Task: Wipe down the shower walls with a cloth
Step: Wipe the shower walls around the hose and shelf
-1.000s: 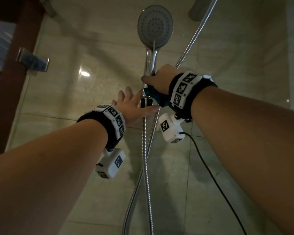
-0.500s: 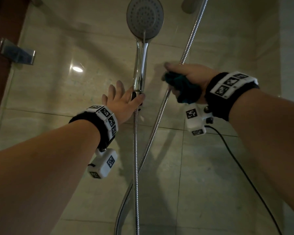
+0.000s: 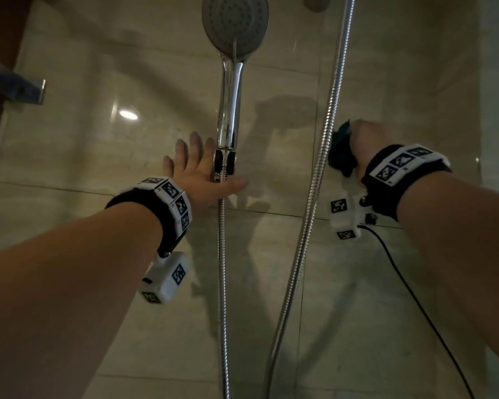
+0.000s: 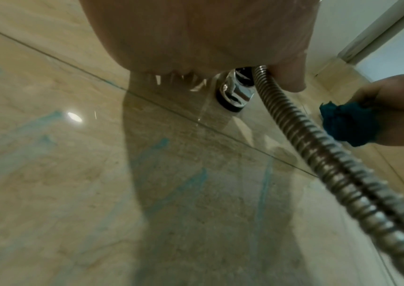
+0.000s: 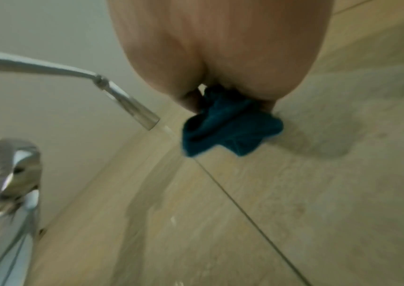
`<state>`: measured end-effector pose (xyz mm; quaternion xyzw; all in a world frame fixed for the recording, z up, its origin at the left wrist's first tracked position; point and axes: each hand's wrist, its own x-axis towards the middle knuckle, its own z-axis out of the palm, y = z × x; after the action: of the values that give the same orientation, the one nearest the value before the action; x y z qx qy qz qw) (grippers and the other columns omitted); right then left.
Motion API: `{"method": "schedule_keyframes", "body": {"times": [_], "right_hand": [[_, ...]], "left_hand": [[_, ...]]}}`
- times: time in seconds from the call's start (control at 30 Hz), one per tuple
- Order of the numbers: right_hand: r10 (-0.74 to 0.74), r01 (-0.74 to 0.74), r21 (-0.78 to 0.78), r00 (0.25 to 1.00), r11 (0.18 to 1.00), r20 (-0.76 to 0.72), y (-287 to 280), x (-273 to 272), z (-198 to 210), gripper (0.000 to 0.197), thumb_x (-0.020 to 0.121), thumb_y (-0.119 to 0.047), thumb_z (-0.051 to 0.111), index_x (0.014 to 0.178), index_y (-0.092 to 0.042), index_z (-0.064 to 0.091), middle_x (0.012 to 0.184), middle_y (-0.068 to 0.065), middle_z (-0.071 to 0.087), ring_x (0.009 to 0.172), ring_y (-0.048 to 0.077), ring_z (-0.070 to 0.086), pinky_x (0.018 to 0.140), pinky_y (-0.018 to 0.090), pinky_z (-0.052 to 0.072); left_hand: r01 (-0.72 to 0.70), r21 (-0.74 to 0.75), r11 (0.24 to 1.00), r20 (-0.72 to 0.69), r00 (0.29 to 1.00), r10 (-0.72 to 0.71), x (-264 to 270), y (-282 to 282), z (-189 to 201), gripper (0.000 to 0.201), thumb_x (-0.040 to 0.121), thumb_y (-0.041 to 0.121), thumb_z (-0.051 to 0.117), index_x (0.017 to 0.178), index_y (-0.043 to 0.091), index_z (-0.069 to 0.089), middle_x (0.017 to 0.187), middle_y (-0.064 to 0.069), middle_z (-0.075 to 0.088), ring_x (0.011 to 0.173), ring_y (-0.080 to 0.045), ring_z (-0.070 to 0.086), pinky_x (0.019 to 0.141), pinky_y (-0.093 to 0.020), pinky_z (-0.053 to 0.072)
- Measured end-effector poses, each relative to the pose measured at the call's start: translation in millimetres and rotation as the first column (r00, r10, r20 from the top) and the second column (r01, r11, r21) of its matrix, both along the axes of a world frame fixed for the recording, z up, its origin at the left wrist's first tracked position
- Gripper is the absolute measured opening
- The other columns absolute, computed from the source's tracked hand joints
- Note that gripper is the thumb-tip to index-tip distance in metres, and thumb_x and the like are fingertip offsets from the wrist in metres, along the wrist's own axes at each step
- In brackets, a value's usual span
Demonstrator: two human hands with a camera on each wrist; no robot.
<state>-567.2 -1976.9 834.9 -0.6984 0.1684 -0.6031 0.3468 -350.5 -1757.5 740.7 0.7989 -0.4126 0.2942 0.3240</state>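
Observation:
My right hand [image 3: 365, 139] grips a bunched dark teal cloth [image 3: 340, 156] and holds it against the beige tiled shower wall [image 3: 98, 145], right of the metal hose [image 3: 323, 145]. From the right wrist, the cloth [image 5: 230, 127] pokes out below the curled fingers onto the tile [image 5: 318, 174]. The left hand [image 3: 202, 171] lies flat on the wall with straight fingers, thumb under the shower holder [image 3: 224, 162]. Seen from the left wrist, the holder [image 4: 235, 92] and the hose [image 4: 318, 147] are close by, the cloth [image 4: 350, 123] further right.
A chrome hand shower [image 3: 234, 33] hangs in the holder above my left hand, its hose [image 3: 221, 283] dropping straight down. A metal bracket [image 3: 15, 84] sticks out at the left by a dark wooden frame. A black cable [image 3: 409, 289] trails from my right wrist.
My right hand has carried the cloth from the shower handle rightward across the hose onto the tile. The left hand has stayed flat on the wall by the holder.

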Motion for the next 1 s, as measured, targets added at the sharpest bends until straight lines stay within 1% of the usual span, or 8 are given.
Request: {"method": "schedule_keyframes", "body": {"times": [0.2,0.33,0.37,0.43,0.5,0.67,0.77,1.0], "right_hand": [[-0.195,0.188,-0.396,0.981,0.899,0.024,1.1,29.0,32.0,0.041,0.102,-0.019,0.051,0.140,-0.003,0.054,0.141,0.019,0.057,0.130,0.035,0.053,0.104,0.033,0.041],[-0.317,0.295,-0.584,0.946,0.756,0.068,3.2,53.0,20.1,0.042,0.103,-0.017,0.045,0.143,-0.018,0.057,0.148,0.006,0.054,0.138,0.025,0.047,0.097,-0.004,0.027],[-0.370,0.320,-0.664,0.926,0.676,0.070,2.9,62.7,13.0,0.045,0.102,-0.019,0.042,0.144,-0.025,0.056,0.152,0.003,0.049,0.142,0.025,0.041,0.105,-0.003,0.018],[-0.527,0.351,-0.789,0.849,0.505,0.041,5.4,79.3,-2.7,0.052,0.098,-0.021,0.040,0.149,-0.024,0.048,0.162,0.005,0.038,0.151,0.032,0.027,0.124,0.029,0.014],[-0.650,0.337,-0.864,0.760,0.375,0.014,14.2,90.0,-20.7,0.061,0.093,-0.024,0.042,0.154,-0.018,0.039,0.166,0.005,0.029,0.154,0.031,0.019,0.124,0.051,0.012],[-0.630,0.168,-0.953,0.776,0.251,-0.029,31.2,91.6,-79.6,0.068,0.088,-0.028,0.039,0.154,-0.015,0.043,0.164,0.002,0.036,0.153,0.027,0.026,0.123,0.057,0.012],[-0.686,0.091,-0.971,0.722,0.220,-0.088,28.3,85.7,-98.5,0.070,0.092,-0.033,0.032,0.160,-0.019,0.033,0.169,-0.003,0.024,0.157,0.023,0.016,0.126,0.059,0.008],[-0.784,-0.009,-0.984,0.603,0.179,-0.148,-5.3,56.2,-74.0,0.075,0.088,-0.038,0.026,0.162,-0.026,0.023,0.170,-0.005,0.019,0.157,0.026,0.015,0.121,0.062,0.011]], "left_hand": [[0.031,-0.037,0.999,0.022,0.999,-0.030,5.9,-2.4,-5.5,0.121,0.072,0.100,0.034,0.163,0.038,-0.016,0.167,0.008,-0.035,0.152,-0.019,-0.036,0.122,-0.048,-0.023],[0.062,-0.061,0.996,0.030,0.998,-0.060,10.9,-2.8,-6.4,0.119,0.066,0.100,0.017,0.164,0.040,-0.013,0.168,0.008,-0.033,0.152,-0.018,-0.035,0.121,-0.047,-0.023],[0.060,-0.060,0.996,0.045,0.997,-0.057,12.3,-3.7,-7.3,0.114,0.073,0.099,0.020,0.164,0.040,-0.014,0.168,0.008,-0.033,0.152,-0.018,-0.035,0.121,-0.047,-0.023],[0.049,-0.066,0.997,0.074,0.996,-0.044,15.0,-5.5,-9.4,0.105,0.082,0.095,0.024,0.164,0.040,-0.014,0.168,0.008,-0.032,0.153,-0.019,-0.034,0.122,-0.048,-0.023],[0.043,-0.074,0.996,0.086,0.996,-0.036,17.2,-6.6,-10.7,0.110,0.075,0.098,0.019,0.164,0.040,-0.013,0.168,0.009,-0.032,0.153,-0.018,-0.033,0.122,-0.048,-0.022],[0.049,-0.060,0.997,0.073,0.996,-0.045,15.0,-5.2,-10.5,0.118,0.064,0.099,0.011,0.164,0.041,-0.012,0.169,0.008,-0.032,0.153,-0.019,-0.033,0.123,-0.048,-0.021],[0.044,-0.055,0.997,0.068,0.997,-0.040,12.9,-3.4,-10.0,0.119,0.062,0.100,0.012,0.164,0.041,-0.011,0.169,0.008,-0.030,0.154,-0.019,-0.032,0.123,-0.048,-0.020],[0.049,-0.042,0.998,0.058,0.997,-0.047,13.1,-1.3,-10.3,0.118,0.063,0.100,0.014,0.164,0.042,-0.012,0.169,0.010,-0.031,0.154,-0.016,-0.032,0.123,-0.046,-0.021]]}}
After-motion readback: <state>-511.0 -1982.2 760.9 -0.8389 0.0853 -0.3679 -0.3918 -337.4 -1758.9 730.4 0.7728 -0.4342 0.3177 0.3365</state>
